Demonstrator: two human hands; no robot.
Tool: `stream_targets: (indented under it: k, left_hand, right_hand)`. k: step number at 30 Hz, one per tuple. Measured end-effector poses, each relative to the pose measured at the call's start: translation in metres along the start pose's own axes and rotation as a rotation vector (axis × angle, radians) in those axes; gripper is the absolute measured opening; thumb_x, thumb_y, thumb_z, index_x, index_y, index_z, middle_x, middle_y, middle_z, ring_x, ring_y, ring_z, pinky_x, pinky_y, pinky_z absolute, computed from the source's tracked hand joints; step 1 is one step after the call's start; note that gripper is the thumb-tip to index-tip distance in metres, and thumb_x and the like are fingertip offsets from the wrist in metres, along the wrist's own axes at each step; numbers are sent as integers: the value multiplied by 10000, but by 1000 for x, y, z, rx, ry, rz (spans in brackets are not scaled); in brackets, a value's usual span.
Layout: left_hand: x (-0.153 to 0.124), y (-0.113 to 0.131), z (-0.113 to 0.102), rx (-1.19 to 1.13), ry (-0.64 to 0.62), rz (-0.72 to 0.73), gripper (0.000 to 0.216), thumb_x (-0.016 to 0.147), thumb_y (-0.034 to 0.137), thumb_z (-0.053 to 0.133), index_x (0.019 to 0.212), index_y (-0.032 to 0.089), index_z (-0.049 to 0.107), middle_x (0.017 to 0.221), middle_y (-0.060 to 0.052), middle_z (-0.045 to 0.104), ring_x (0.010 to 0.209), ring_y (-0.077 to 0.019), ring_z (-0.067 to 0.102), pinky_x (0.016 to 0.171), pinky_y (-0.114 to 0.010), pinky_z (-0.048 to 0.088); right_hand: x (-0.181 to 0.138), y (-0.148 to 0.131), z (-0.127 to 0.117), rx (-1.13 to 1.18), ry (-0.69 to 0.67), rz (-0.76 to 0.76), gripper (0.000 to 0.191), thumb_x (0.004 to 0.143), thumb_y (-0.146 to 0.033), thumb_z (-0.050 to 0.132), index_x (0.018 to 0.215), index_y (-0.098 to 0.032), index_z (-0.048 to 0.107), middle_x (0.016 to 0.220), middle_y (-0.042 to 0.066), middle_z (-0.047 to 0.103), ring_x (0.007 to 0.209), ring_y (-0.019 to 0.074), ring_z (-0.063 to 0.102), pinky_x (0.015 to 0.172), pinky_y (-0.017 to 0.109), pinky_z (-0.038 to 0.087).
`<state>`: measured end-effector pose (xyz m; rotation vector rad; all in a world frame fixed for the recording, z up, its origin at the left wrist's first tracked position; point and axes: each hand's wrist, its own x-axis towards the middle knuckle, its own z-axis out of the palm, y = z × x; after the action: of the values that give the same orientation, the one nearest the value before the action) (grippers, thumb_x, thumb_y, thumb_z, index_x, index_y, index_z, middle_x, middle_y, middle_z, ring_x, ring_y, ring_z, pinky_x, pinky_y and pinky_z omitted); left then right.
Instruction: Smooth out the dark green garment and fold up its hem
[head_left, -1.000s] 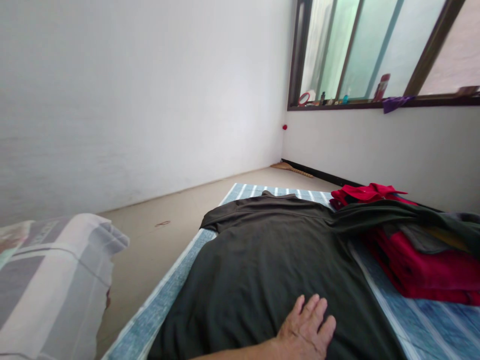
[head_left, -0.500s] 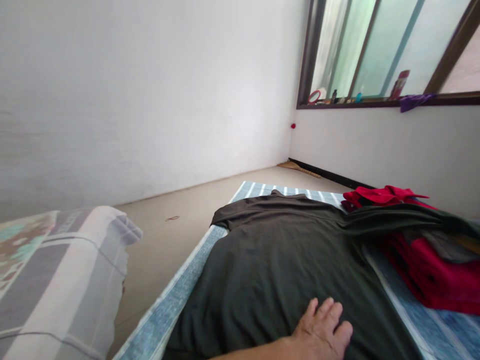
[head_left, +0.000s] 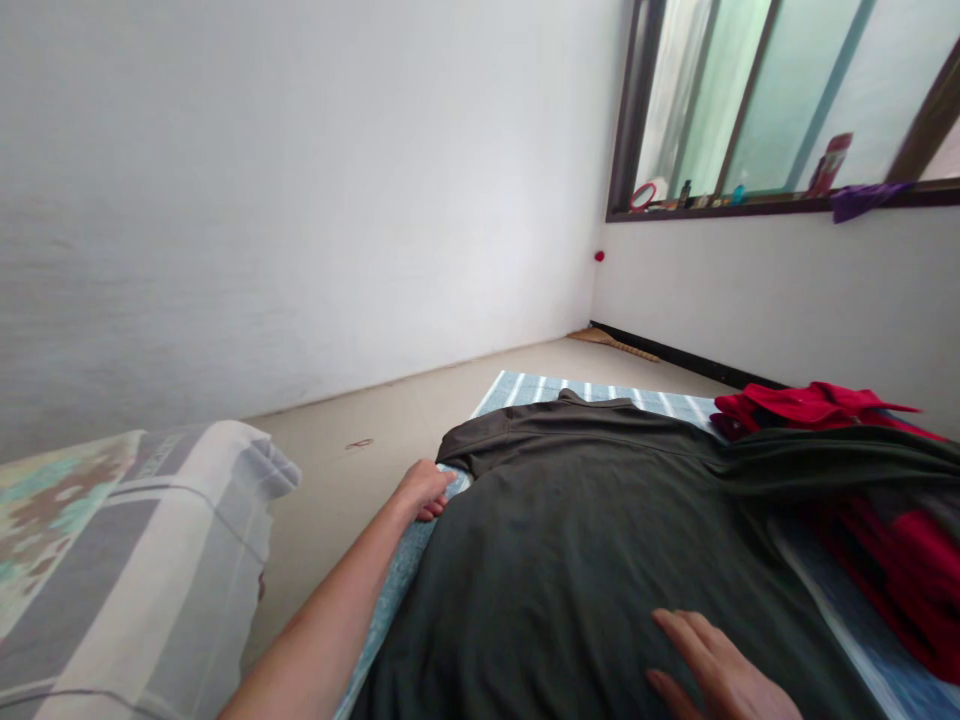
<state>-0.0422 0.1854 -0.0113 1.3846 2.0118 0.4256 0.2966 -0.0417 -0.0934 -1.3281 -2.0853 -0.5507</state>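
Dark shirt (head_left: 600,560) lies flat along the striped mat's (head_left: 517,385) left edge. Left hand (head_left: 426,488) curled on its sleeve, right hand (head_left: 720,675) open, pressing. Looks like folding; sleeve needs bringing inward, I'd say.

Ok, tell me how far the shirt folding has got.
Done: the dark shirt lies spread flat on the striped mat. In hand: the left hand is at its sleeve, seemingly gripping the edge, and the right hand rests flat on the body. Left: no fold shows yet, and the red clothes lie under its other sleeve.
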Motion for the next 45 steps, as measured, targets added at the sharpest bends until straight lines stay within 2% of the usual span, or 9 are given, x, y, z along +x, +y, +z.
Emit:
stream_targets:
  k: [4, 8, 16, 21, 27, 31, 34, 41, 45]
  left_hand:
    - [21, -4, 23, -148, -137, -126, 305, 895, 407, 517, 868, 116, 604, 756, -25, 634, 617, -125, 598, 586, -285, 506]
    - [32, 9, 44, -295, -174, -102, 269, 894, 349, 545, 1048, 131, 578, 965, -51, 621, 780, -145, 612, 677, -316, 535]
    - [60, 23, 34, -413, 110, 176, 197, 848, 282, 600, 978, 134, 606, 1012, -46, 629, 889, -178, 605, 749, -321, 506]
    - [58, 14, 38, -414, 82, 266, 260, 739, 239, 649, 978, 139, 630, 1075, -80, 660, 1089, -242, 553, 838, -280, 453]
    - [25, -2, 26, -468, -305, 298, 683, 535, 335, 804, 1150, 149, 571, 1123, -122, 662, 999, -272, 624, 833, -355, 503]
    - [3, -19, 16, -591, -733, 187, 601, 487, 312, 833, 1015, 119, 622, 945, -118, 719, 871, -268, 670, 861, -399, 505]
    - [-9, -28, 14, -596, -812, 130, 482, 508, 280, 818, 930, 119, 648, 886, -111, 728, 849, -266, 677, 868, -390, 502]
    - [-24, -32, 17, -557, -543, 57, 415, 411, 183, 784, 796, 138, 637, 718, -65, 722, 728, -279, 682, 724, -376, 543]
    - [-37, -36, 13, -581, -550, 27, 408, 468, 276, 785, 823, 153, 626, 726, -67, 724, 738, -283, 686, 729, -396, 544]
  right_hand:
    - [27, -30, 30, -52, 94, -42, 363, 913, -448, 383, 1026, -182, 604, 923, 91, 711, 790, 183, 690, 642, 236, 556]
    - [18, -38, 56, -48, 138, -127, 422, 901, -517, 385, 1003, -178, 615, 942, 99, 709, 815, 202, 681, 670, 276, 539]
    - [7, -40, 64, -6, 126, -94, 351, 875, -473, 454, 1008, -191, 616, 994, 93, 700, 884, 220, 664, 764, 314, 514]
    - [6, -45, 58, 30, 64, -30, 323, 846, -409, 509, 1054, -176, 588, 1044, 116, 685, 935, 250, 656, 779, 355, 525]
    - [2, -45, 55, 66, 8, 1, 357, 823, -394, 556, 1107, -179, 571, 1106, 122, 660, 1006, 264, 631, 811, 372, 525]
    - [3, -48, 52, 92, -39, 48, 358, 815, -386, 574, 1117, -194, 566, 1149, 117, 642, 1044, 263, 614, 840, 377, 518]
    - [3, -50, 49, 93, -59, 66, 345, 822, -362, 567, 1121, -191, 563, 1167, 119, 633, 1059, 261, 606, 855, 384, 514]
    - [5, -52, 44, 79, -92, 75, 325, 823, -341, 570, 1109, -186, 570, 1186, 122, 623, 1072, 265, 598, 866, 400, 513]
    - [8, -54, 42, 86, -79, 73, 307, 816, -327, 575, 1085, -180, 587, 1163, 125, 634, 1057, 275, 604, 848, 410, 519]
